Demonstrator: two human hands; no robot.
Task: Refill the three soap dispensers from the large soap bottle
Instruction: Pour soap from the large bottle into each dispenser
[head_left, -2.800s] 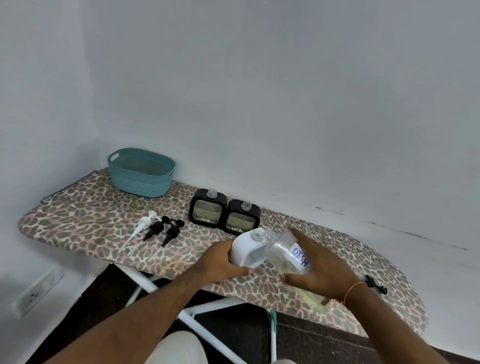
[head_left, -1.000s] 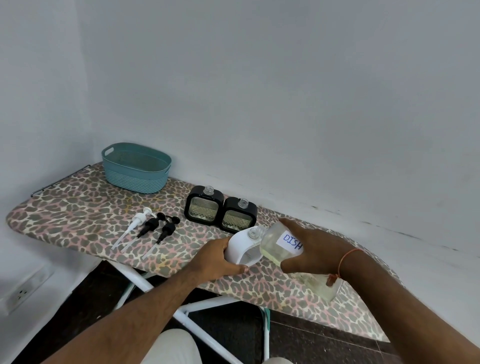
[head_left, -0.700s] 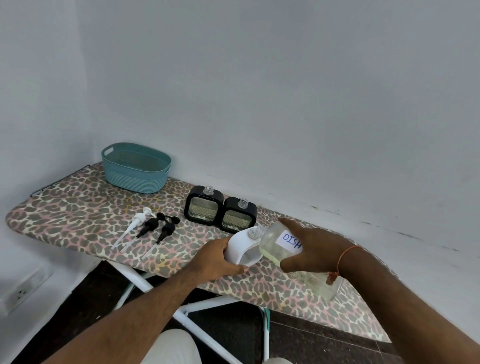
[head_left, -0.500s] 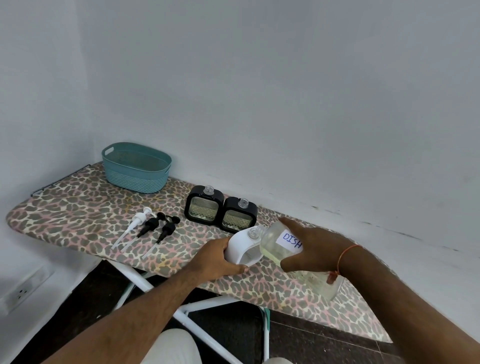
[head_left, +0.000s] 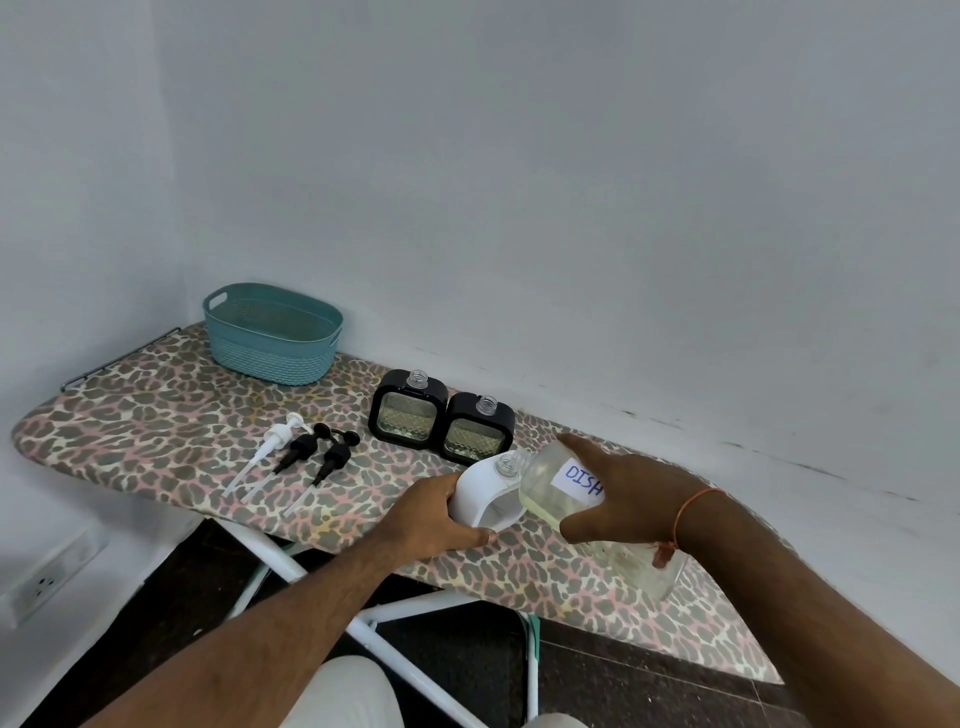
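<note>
My left hand (head_left: 434, 512) grips a white square soap dispenser (head_left: 483, 491) near the front edge of the leopard-print ironing board (head_left: 156, 431). My right hand (head_left: 623, 496) holds the large clear soap bottle (head_left: 550, 486), labelled DISH, tilted with its mouth at the dispenser's open neck. Pale yellow liquid fills the bottle's lower side. Two black square dispensers (head_left: 409, 413) (head_left: 479, 434) stand uncapped just behind. Three pump heads, one white (head_left: 275, 439) and two black (head_left: 298, 449) (head_left: 335, 454), lie to the left.
A teal plastic basket (head_left: 272, 332) sits at the board's back left by the wall. White metal legs (head_left: 395, 608) and dark floor show below the board. A wall socket (head_left: 44, 579) is low on the left wall.
The bottle has been tipped further, so its rear end is higher and liquid has run toward the neck. Both hands stay at the white dispenser.
</note>
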